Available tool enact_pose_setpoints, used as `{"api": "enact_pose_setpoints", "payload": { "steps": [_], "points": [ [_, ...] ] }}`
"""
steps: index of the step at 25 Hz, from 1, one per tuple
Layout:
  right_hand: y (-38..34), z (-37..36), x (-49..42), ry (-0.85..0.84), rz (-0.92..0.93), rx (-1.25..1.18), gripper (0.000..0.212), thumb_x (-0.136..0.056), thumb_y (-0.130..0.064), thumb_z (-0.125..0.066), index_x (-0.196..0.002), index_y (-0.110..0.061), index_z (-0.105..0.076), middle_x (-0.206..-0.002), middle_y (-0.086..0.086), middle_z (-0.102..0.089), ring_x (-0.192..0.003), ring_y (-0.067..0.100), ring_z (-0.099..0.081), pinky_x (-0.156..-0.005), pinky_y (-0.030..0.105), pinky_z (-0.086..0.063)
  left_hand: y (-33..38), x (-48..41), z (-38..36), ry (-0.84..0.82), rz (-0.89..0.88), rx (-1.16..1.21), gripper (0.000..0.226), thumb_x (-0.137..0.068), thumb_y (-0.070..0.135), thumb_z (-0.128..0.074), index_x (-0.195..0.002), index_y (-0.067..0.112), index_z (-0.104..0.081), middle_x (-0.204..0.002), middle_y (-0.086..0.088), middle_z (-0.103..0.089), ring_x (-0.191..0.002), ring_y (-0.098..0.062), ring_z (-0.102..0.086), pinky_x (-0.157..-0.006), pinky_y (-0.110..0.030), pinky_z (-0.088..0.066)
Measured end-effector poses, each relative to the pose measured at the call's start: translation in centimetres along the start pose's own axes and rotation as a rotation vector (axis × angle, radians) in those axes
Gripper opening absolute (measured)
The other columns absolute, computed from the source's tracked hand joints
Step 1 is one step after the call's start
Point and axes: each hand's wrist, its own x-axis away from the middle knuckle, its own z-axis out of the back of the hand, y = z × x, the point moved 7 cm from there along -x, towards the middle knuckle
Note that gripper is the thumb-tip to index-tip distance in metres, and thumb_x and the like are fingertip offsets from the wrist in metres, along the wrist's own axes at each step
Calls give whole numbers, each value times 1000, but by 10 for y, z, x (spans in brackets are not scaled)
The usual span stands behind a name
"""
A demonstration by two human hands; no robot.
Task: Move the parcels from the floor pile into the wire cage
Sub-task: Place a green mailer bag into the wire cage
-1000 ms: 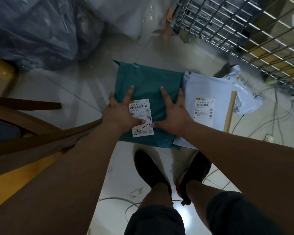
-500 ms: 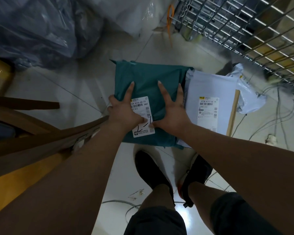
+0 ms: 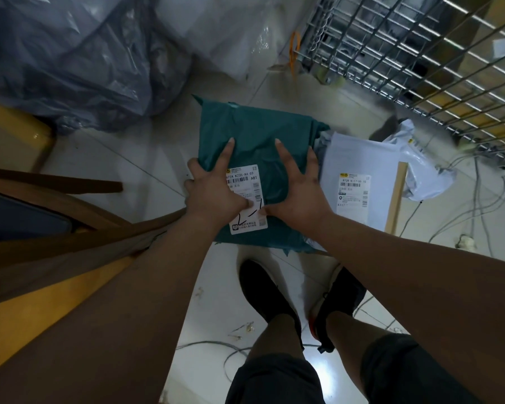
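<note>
A teal plastic parcel with a white shipping label is held in both hands, just above the floor in front of my feet. My left hand grips its left edge, fingers on top. My right hand presses on its right side, thumb on the label. To the right a white parcel with its own label lies on the floor, with a crumpled white bag behind it. The wire cage stands at the upper right.
Large grey plastic sacks and a white sack fill the upper left. A wooden chair stands at my left. A wooden stick lies beside the white parcel. Cables trail over the tiled floor at right.
The teal parcel has come up and a little away from me with both hands on it; its overlap with the white parcel has lessened.
</note>
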Motion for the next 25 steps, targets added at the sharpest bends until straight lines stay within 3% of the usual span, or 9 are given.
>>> {"api": "enact_pose_setpoints", "payload": {
  "steps": [7,13,19,25],
  "points": [
    [-40,57,17,-3,47,5,136,-61,-40,-95,-158,-53,-1,-165,18,22,-156,39,-6,-123,48,-29,37,34,46,43,-6,-35,129,-62,41,-90,-151,64,1,-146,-14,-17,-127,-38,-35,-108,-48,-37],
    [-86,144,45,-37,102,61,127,-63,-43,-93,-158,-52,-9,-164,15,24,-151,45,-18,-122,51,-30,103,85,106,71,-15,-55,133,-57,50,-90,-149,66,5,-151,-16,-19,-128,-37,-34,-104,-50,-40],
    [-148,255,89,-77,115,245,120,-68,-43,-91,-157,-53,-12,-164,15,27,-146,48,-19,-121,49,-27,181,159,172,87,-5,17,127,-63,51,-90,-153,60,-2,-149,-20,-19,-135,-39,-35,-117,-44,-29],
    [-193,346,139,-69,129,255,122,-65,-46,-92,-156,-56,-11,-164,12,26,-147,49,-16,-121,56,-28,249,225,236,77,6,23,133,-49,63,-87,-151,64,-2,-139,-16,-23,-128,-41,-41,-116,-46,-36]
  ]
}}
